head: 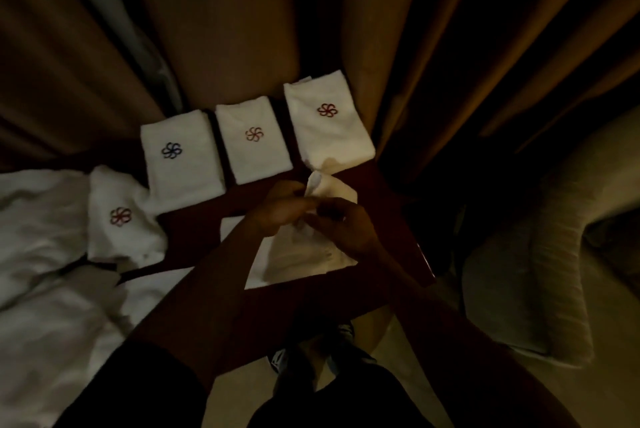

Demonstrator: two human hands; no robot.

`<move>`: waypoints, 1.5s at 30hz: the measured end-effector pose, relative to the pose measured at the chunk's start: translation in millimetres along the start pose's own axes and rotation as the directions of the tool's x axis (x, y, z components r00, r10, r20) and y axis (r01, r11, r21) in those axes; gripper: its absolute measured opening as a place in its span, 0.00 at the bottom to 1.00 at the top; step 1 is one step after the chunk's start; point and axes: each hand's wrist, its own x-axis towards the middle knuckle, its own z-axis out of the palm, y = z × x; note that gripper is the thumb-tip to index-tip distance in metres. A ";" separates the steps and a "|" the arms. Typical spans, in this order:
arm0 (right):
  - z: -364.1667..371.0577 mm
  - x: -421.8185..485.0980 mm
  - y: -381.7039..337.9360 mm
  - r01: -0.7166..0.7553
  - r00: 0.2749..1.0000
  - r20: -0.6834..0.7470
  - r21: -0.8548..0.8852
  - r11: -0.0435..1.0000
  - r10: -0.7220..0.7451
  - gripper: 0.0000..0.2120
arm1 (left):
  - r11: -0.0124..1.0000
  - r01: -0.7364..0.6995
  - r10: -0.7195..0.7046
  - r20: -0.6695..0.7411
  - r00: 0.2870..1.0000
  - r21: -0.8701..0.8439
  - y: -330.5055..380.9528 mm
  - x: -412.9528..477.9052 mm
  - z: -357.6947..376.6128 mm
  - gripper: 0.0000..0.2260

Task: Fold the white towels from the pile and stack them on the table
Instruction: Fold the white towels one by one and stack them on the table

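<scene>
Three folded white towels lie in a row on the dark wooden table (194,230): one with a blue flower mark (180,154), one with an orange mark (252,143), one with a red mark (329,123). A fourth towel with a red mark (121,220) lies loosely at the left table edge. In front, my left hand (277,209) and my right hand (346,227) meet over a white towel (304,254), each pinching its raised upper edge. The lower part of that towel rests on the table.
A pile of white cloth (41,254) spreads over the left side. Brown curtains (225,29) hang right behind the table. A pale cushioned seat (540,272) stands to the right. My shoes (311,348) show below the table edge.
</scene>
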 end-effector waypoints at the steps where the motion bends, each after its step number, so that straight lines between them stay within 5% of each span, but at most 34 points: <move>1: 4.4 0.8 1.1 0.021 0.999 -0.028 -0.016 1.000 -0.022 0.18 | 1.000 -0.010 0.010 -0.015 1.000 0.005 -6.9 -4.6 -8.9 0.09; 8: 34.6 16.2 18.4 0.044 0.970 -0.224 -0.222 0.974 -0.095 0.22 | 0.991 0.119 -0.131 -0.260 0.957 -0.060 -72.0 -23.9 -60.1 0.15; 14: 54.8 23.0 30.0 -0.141 0.989 -0.103 -0.429 0.892 0.107 0.32 | 0.963 0.260 -0.265 -0.374 0.889 -0.066 -124.5 -42.0 -79.9 0.24; 22: 72.7 24.3 47.4 -0.182 0.969 0.043 -0.543 0.820 0.244 0.34 | 0.954 0.293 -0.210 -0.543 0.813 0.069 -155.2 -52.2 -73.7 0.16; 27: 81.0 27.9 47.1 -0.301 0.938 0.066 -0.337 0.892 0.341 0.34 | 0.856 0.483 -0.284 -0.615 0.736 0.183 -153.1 -55.9 -65.9 0.23; 32: 88.1 30.3 44.2 -0.385 0.910 0.061 -0.247 0.889 0.410 0.36 | 0.944 0.317 -0.214 -0.562 0.799 0.090 -174.8 -56.1 -78.2 0.14; 36: 93.5 21.5 39.0 -0.189 0.979 -0.036 -0.520 0.833 0.200 0.42 | 0.955 0.239 -0.100 -0.570 0.816 0.174 -176.1 -63.6 -75.1 0.16; 40: 101.9 10.9 39.5 0.177 0.982 0.090 -0.732 0.658 -0.165 0.34 | 0.767 0.224 0.218 -0.573 0.790 0.601 -175.2 -64.7 -63.8 0.26; 42: 105.6 12.3 41.3 0.287 0.958 0.221 -0.740 0.608 -0.183 0.32 | 0.676 0.079 0.357 -0.420 0.834 0.732 -176.4 -61.2 -60.1 0.23; 45: 106.3 18.6 42.1 0.291 0.939 0.343 -0.749 0.595 -0.028 0.40 | 0.682 0.111 0.207 -0.337 0.919 0.723 -191.2 -59.4 -59.3 0.26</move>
